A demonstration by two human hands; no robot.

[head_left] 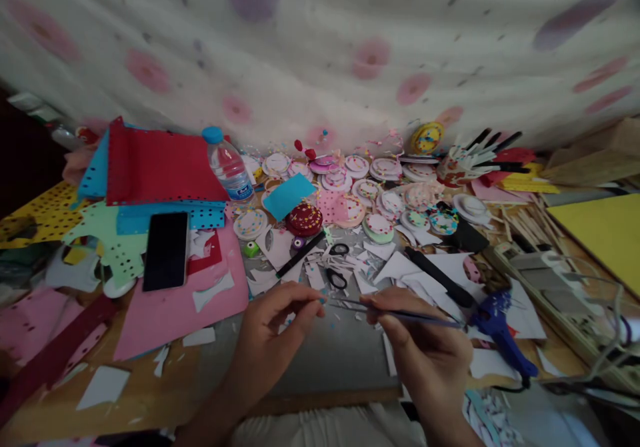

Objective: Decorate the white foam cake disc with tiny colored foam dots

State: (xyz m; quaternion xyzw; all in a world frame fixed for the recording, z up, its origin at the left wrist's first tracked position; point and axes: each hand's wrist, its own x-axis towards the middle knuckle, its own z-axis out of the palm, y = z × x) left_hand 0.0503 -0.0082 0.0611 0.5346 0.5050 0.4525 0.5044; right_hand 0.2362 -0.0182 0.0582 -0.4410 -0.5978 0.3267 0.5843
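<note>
The right grip (425, 344) holds tweezers (425, 317); the left grip (275, 330) pinches a tiny blue piece (323, 299).

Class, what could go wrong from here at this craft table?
The tiny blue piece pinched in the left hand could drop among the paper scraps. The tweezers in the right hand point toward the left fingertips, so a slip might prick them. The glue gun lies by white paper; if hot, it could mark it.

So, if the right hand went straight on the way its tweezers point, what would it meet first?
Probably the tiny blue piece pinched by the left hand, or that hand itself: the tweezers point toward them, though depth at the tips is hard to judge.
</note>
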